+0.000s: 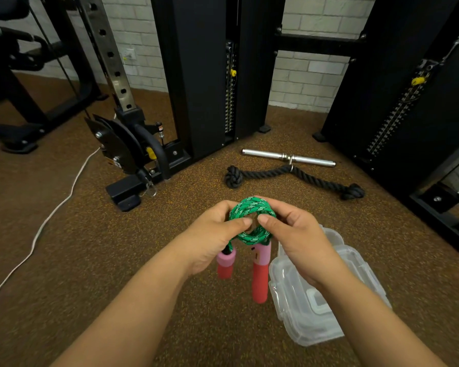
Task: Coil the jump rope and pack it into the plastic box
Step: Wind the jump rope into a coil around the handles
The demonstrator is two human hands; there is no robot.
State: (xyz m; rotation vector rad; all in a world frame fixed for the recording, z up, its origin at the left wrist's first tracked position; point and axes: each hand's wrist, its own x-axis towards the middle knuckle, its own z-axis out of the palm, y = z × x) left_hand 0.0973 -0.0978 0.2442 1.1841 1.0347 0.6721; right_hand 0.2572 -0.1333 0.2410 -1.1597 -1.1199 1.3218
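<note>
Hands meet at the centre of the frame: the left hand (212,234) and right hand (294,234) each close thumb and fingers on opposite sides of the coiled green jump rope (251,210), held above the floor (90,247). Its two pink-and-red handles (260,276) hang below the coil. Lower right, the clear plastic box (302,308) lies on the floor, partly under the right forearm.

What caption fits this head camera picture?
Both hands, left hand and right hand, hold the coiled green jump rope above the plastic box.
</note>
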